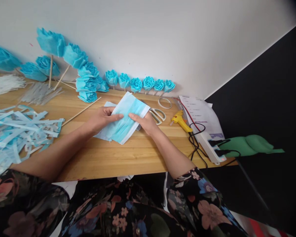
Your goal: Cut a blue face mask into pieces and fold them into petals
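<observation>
The mask (130, 108) was in both hands, tilted, near the middle of the bench (128, 161) and in front of a row of blue flowers (136, 85). The left hand (105, 118) had its thumb flat on the mask's face, with fingers curled round the near-left edge. The right hand (146, 123) pressed its thumb on the other side, its fingers mostly hidden behind the sheet. Both sets of fingers were thus narrow, closed on thin cloth, the thumbs pointing toward each other with a small gap between.

More pale sheets (102, 134) lay beneath; whether the mask touched them all over could not be told. The step in hand looked like handling the pleats, either flattening or parting them; a single view did not settle which.

A next move on the mask seemed to call for a light, even pinch, so that the folds would not skew and the lower sheets would not slide. The scissors (159, 116) lay just beside the right hand, the glue gun (180, 121) farther right, and a heap of strips (27, 131) to the left; none was in the fingers.
</observation>
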`<state>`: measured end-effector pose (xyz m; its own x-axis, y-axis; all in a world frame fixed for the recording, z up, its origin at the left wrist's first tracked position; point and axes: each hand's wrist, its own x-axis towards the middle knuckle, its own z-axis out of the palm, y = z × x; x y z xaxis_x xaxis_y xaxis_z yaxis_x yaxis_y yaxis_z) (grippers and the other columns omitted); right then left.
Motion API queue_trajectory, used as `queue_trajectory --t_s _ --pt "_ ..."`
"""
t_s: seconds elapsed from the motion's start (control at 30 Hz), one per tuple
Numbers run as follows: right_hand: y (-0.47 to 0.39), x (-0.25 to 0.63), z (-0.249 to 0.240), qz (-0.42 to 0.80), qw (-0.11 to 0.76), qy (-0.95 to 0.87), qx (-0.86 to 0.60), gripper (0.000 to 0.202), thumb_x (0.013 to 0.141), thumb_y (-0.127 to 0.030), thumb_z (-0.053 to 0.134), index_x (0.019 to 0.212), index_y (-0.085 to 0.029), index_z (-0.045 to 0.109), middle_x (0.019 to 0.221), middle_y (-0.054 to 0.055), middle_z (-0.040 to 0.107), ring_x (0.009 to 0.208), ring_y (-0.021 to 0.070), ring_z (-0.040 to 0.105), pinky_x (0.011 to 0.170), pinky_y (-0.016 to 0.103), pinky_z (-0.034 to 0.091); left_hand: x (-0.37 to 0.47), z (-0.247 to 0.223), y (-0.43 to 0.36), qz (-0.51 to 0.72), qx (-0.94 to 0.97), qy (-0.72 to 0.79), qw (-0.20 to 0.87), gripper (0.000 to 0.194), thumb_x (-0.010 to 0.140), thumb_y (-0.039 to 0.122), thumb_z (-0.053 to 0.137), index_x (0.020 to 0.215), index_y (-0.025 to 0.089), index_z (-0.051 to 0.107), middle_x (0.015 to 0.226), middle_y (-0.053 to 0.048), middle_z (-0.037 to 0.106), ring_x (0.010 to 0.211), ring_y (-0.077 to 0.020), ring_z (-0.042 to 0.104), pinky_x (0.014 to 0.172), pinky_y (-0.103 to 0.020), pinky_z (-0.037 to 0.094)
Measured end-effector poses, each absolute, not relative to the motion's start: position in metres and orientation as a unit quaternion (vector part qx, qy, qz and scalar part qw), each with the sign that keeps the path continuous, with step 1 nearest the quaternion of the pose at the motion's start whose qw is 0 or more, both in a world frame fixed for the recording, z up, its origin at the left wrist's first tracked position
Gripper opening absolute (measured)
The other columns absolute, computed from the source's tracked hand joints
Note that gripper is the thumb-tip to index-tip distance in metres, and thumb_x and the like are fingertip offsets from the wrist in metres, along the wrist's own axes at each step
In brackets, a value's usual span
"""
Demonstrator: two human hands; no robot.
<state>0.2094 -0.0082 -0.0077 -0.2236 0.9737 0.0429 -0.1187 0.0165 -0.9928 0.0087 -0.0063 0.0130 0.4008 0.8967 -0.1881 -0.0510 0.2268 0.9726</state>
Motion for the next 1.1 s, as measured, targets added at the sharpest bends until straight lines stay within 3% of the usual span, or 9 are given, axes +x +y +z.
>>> queue_trajectory --t_s 0.1,0.23,0.37,0.73,1.0,1.1 --pt "-0.0067 0.2105 -0.0083 0.570 0.472 -0.530 -0.414 0.048 0.066 -0.053 0.081 0.101 -0.022 0.073 0.107 0.004 0.077 0.104 0.0261 0.071 0.094 0.043 0.058 0.0094 0.0134 -0.0056 0.372 0.513 0.427 0.646 0.036 0.063 0.047 0.086 0.084 0.020 0.076 0.077 -0.006 0.075 0.063 -0.0227 0.068 0.058 -0.034 0.057" --pt "-0.0040 0.2135 -0.0093 0.564 0.451 -0.540 -0.432 0.041 0.068 -0.059 0.078 0.080 -0.019 0.075 0.085 0.003 0.077 0.081 0.0218 0.072 0.080 0.037 0.058 0.0081 0.0094 -0.0031 0.402 0.510 0.455 0.610 0.042 0.061 0.052 0.086 0.082 0.017 0.074 0.076 -0.005 0.074 0.059 -0.0205 0.065 0.053 -0.030 0.054" --pt "-0.0042 0.2138 -0.0079 0.562 0.441 -0.546 -0.436 0.042 0.064 -0.059 0.080 0.075 -0.019 0.074 0.072 0.001 0.073 0.066 0.0164 0.067 0.067 0.031 0.056 0.0070 0.0090 -0.0028 0.407 0.504 0.479 0.593 0.045 0.063 0.057 0.082 0.081 0.017 0.070 0.071 -0.004 0.072 0.055 -0.0182 0.062 0.048 -0.027 0.050" --pt "-0.0044 0.2118 -0.0083 0.562 0.448 -0.543 -0.433 0.038 0.065 -0.055 0.081 0.071 -0.018 0.074 0.068 0.001 0.071 0.063 0.0142 0.063 0.063 0.029 0.052 0.0077 0.0098 -0.0043 0.405 0.505 0.463 0.606 0.059 0.070 0.068 0.071 0.094 0.014 0.072 0.075 -0.008 0.074 0.064 -0.0222 0.069 0.057 -0.031 0.057" --pt "-0.0034 0.2121 -0.0088 0.563 0.456 -0.537 -0.432 0.039 0.065 -0.055 0.081 0.071 -0.016 0.073 0.070 0.002 0.071 0.063 0.0136 0.062 0.064 0.029 0.052 0.0061 0.0088 -0.0027 0.368 0.540 0.473 0.591 0.053 0.062 0.058 0.081 0.092 0.015 0.072 0.081 -0.006 0.074 0.060 -0.0183 0.065 0.054 -0.029 0.054" --pt "-0.0031 0.2119 -0.0088 0.562 0.459 -0.537 -0.429 0.040 0.065 -0.055 0.081 0.070 -0.016 0.072 0.069 0.002 0.071 0.063 0.0137 0.062 0.064 0.029 0.052 0.0058 0.0077 -0.0030 0.364 0.537 0.476 0.594 0.051 0.067 0.059 0.078 0.093 0.016 0.073 0.082 -0.007 0.074 0.060 -0.0189 0.065 0.054 -0.029 0.055"
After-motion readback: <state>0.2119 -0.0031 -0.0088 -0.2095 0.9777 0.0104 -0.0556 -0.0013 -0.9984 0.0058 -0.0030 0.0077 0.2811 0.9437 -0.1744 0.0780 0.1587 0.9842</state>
